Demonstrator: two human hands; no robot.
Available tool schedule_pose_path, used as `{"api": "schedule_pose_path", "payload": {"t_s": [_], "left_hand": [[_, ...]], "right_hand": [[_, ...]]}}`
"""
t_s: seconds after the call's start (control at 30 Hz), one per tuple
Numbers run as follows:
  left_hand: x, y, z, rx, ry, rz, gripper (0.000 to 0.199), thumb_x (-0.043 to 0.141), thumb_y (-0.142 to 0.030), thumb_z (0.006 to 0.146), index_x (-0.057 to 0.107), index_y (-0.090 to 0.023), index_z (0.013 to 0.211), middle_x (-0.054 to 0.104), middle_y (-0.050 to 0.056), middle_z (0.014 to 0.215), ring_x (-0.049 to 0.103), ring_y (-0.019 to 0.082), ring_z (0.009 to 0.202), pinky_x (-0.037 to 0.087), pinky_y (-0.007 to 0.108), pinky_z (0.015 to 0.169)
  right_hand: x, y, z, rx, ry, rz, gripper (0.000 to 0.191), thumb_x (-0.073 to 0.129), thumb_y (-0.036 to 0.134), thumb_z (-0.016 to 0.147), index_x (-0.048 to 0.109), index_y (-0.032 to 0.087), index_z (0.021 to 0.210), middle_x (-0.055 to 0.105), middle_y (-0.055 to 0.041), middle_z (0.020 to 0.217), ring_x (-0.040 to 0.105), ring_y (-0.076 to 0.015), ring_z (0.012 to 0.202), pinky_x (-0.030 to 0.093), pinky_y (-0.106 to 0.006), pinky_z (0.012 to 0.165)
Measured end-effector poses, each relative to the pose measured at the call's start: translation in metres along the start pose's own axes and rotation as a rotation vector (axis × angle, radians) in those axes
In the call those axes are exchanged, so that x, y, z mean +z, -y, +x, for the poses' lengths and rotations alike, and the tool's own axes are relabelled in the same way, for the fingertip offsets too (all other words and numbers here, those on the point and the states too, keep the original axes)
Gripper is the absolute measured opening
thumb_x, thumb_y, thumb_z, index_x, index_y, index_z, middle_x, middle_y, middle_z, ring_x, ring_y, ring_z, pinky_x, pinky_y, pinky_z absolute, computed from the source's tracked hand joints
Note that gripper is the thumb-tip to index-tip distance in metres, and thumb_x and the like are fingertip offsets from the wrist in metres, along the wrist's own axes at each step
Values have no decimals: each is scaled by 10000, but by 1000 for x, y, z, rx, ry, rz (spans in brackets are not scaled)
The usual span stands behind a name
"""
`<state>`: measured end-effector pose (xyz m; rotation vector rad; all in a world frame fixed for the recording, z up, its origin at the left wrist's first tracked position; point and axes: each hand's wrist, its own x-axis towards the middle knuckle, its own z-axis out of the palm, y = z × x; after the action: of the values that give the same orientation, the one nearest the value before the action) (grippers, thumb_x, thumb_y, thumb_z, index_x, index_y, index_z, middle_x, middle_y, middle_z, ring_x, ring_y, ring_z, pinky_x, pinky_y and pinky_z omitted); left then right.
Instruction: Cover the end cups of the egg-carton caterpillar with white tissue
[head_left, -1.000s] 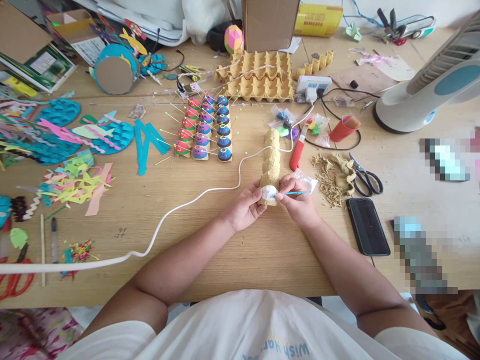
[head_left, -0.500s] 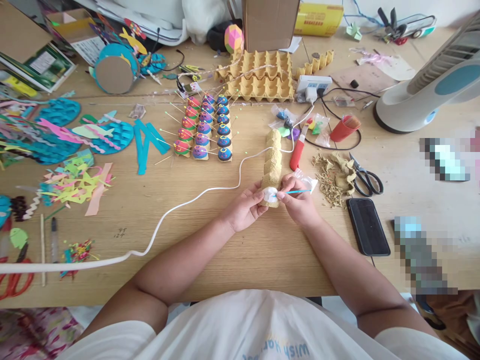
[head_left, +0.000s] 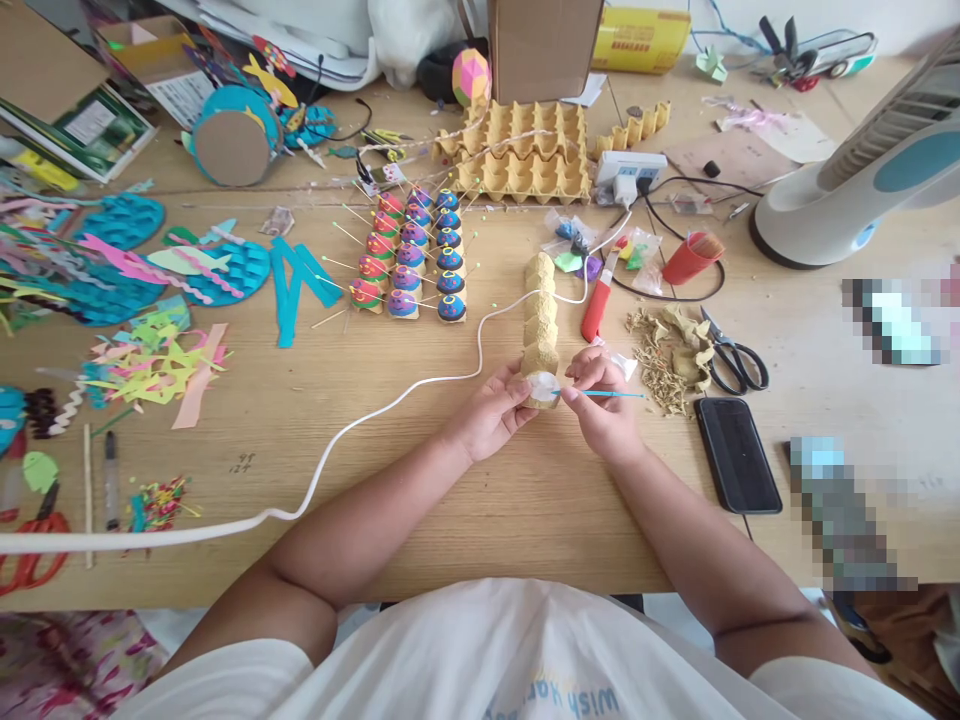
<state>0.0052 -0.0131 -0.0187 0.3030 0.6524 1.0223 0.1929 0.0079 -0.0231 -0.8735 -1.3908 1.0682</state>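
My left hand [head_left: 491,412] is closed around the near end of a tan egg-carton strip [head_left: 541,318], which points away from me. White material [head_left: 543,386] covers the nearest cup of the strip. Between thumb and fingers, my right hand [head_left: 604,405] pinches a thin blue stick [head_left: 611,394]. The stick's left tip touches the white patch or is very close to it. A small white packet [head_left: 622,366] lies just behind my right hand. Beyond it is a utility knife [head_left: 597,305] with a red handle.
Painted egg-carton caterpillars [head_left: 405,265] stand left of the strip. A white cable [head_left: 360,425] crosses the table. Black-handled scissors [head_left: 739,362], carton scraps [head_left: 667,350] and a phone [head_left: 739,455] lie right. Egg trays [head_left: 517,150] and a power strip [head_left: 631,166] are behind.
The blue stick now lies more level, and its free end reaches farther right. My right hand has shifted slightly right, away from the carton strip. The left hand still holds the strip.
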Motion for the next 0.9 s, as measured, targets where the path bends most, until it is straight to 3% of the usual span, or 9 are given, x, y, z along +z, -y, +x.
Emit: {"api": "schedule_pose_path", "payload": {"t_s": [0.27, 0.5, 0.63, 0.9], "left_hand": [[0, 3, 0, 21, 4, 10, 546, 981, -213, 767, 714, -222, 1243, 835, -2, 1066, 785, 104, 909, 618, 186, 796], [1, -1, -1, 27, 65, 1, 522, 938, -243, 831, 713, -214, 1301, 839, 31, 1126, 794, 109, 934, 625, 187, 825], [1, -1, -1, 7, 2, -1, 487, 850, -157, 893, 690, -233, 1347, 840, 24, 1145, 800, 96, 951, 619, 187, 876], [-1, 3, 1, 22, -1, 0, 576, 947, -182, 797, 684, -225, 1308, 833, -13, 1015, 782, 96, 837, 613, 189, 771]], "right_hand": [[5, 10, -5, -224, 81, -264, 207, 825, 315, 908, 667, 259, 786, 514, -31, 923, 532, -222, 893, 477, -426, 834], [6, 9, -5, -257, 17, -395, 193, 802, 284, 908, 644, 260, 800, 507, -24, 896, 520, -225, 870, 476, -442, 829], [6, 11, -5, -264, -10, -462, 183, 782, 291, 918, 629, 260, 823, 516, -32, 926, 529, -236, 899, 469, -452, 848], [8, 13, -11, -424, 35, -556, 184, 777, 215, 898, 611, 276, 848, 515, -32, 913, 508, -232, 860, 420, -445, 789]]}}
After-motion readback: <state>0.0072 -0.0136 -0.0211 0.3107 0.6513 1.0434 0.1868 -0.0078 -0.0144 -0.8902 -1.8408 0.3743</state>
